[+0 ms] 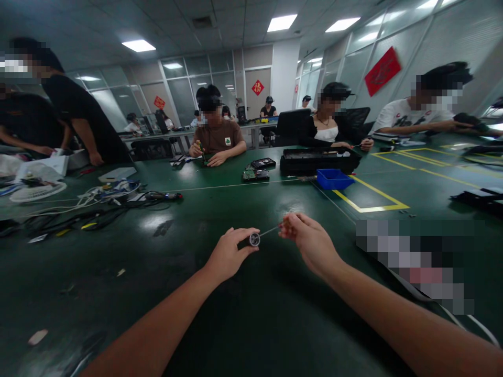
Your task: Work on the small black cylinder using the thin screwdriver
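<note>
Over the green surface (236,335), a small round metallic part (254,240) is pinched between the fingers of the left hand (228,255), seemingly to steady it for the thin shaft (270,230) that the fingers of the right hand (312,242) grip, while a blue bin (335,181) sits well apart, presumably out of their way.

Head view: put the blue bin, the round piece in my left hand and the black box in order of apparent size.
1. Black box
2. Blue bin
3. Round piece, held in the left hand; smallest-looking despite being nearest the camera
</note>
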{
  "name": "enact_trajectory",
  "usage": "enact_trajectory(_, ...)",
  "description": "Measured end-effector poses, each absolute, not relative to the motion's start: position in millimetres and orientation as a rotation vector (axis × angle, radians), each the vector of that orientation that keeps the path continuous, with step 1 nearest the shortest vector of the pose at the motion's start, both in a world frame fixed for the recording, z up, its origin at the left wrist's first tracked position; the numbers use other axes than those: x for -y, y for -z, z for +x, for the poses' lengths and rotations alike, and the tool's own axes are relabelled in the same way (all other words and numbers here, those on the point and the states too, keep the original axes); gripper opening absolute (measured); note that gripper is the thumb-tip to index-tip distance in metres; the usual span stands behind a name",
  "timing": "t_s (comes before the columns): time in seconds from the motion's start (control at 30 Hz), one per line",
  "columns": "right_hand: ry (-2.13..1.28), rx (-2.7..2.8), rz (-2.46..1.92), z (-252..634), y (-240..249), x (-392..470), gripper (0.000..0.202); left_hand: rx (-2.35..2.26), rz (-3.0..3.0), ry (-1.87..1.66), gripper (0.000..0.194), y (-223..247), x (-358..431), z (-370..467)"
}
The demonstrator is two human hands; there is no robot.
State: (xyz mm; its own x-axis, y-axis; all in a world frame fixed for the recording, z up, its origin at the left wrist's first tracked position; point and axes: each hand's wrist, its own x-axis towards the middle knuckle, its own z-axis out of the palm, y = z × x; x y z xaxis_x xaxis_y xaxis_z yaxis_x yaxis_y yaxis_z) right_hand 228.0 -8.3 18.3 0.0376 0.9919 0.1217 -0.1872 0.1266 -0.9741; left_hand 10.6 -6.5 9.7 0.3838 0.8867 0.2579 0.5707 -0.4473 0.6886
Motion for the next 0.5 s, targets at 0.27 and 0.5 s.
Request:
enact_trajectory(0.27,-0.892,1.282,-1.071,228,-19,11,0.024,-1.275,2.210,-0.827,0.037,-10,7,9)
enact_trajectory(0.5,-0.737,1.665,-1.086,228,-23,24,0.019,-1.338,2.221,-0.885,0.039,-7,3,6)
